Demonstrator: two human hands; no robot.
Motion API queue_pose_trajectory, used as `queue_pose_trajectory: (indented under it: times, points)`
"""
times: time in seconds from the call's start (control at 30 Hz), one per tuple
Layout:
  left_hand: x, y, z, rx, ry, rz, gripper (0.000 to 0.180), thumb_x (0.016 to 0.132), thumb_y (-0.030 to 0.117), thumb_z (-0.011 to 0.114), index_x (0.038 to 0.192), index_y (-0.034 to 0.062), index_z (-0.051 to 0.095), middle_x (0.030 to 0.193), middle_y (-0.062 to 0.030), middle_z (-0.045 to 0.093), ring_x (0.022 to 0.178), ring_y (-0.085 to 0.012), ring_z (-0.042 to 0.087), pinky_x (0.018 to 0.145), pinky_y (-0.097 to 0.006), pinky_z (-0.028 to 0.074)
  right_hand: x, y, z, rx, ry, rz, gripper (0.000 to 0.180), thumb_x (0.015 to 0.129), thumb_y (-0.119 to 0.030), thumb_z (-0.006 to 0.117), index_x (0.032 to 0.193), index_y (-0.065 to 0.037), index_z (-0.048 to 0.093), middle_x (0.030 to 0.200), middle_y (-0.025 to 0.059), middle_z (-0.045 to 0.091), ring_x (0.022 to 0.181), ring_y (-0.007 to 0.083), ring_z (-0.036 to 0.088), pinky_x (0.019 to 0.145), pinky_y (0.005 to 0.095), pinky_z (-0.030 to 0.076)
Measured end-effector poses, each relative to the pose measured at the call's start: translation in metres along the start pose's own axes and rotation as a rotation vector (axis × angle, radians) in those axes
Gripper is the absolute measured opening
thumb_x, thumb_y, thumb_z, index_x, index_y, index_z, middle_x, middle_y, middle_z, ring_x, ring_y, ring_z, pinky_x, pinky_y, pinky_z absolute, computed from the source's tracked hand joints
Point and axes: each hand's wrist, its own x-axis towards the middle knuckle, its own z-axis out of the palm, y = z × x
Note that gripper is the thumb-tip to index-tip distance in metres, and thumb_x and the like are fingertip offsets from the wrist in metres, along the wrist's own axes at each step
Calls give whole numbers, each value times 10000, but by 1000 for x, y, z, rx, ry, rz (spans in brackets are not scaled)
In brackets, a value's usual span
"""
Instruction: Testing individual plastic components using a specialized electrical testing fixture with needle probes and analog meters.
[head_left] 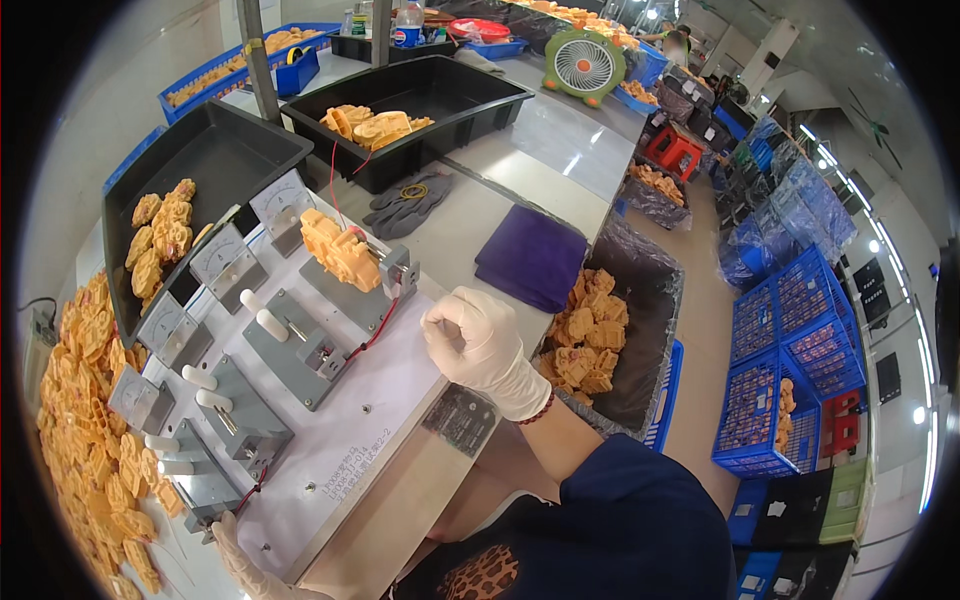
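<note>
Nearest, my left hand (245, 570) rests at the near edge of the white test fixture (330, 430), fingers loosely spread (half hidden). My right hand (478, 345), gloved, is curled shut just right of the fixture, pinching nothing I can see. Farther, an orange part (340, 252) sits clamped on the fixture; black trays (230, 150) lie beyond on the surface (540, 180).

The pale grey surface (545, 165) carries a white test board (345, 420) with levers and dial meters, two black trays (215, 160) holding orange parts, a loose heap of orange parts (90, 420), grey gloves (408, 203), a folded purple cloth (530, 258) and a small green fan (584, 64).
</note>
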Motion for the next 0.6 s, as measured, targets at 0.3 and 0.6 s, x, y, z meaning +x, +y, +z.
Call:
queue_pose_trajectory:
  times: [0.3, 0.6]
  points:
    - [-1, 1, 3, 13, 14, 37, 1287, 758, 970, 109, 1480, -50, 415, 1384, -257, 544, 1294, -383, 513, 1094, -519, 365, 0, 2, 1, -5, 2, -15, 108, 751, 2, 701, 758, -70, 620, 649, 42, 568, 539, 182, 579, 512, 304, 438]
    - [-5, -6, 3, -28, 49, 6, 1316, 737, 987, 135, 1451, -76, 437, 1397, -249, 537, 1322, -377, 490, 1115, -503, 352, 4, -6, -6, 53, -83, 31, 333, 752, -239, 787, 1015, -76, 662, 771, 78, 621, 653, 203, 607, 588, 315, 476]
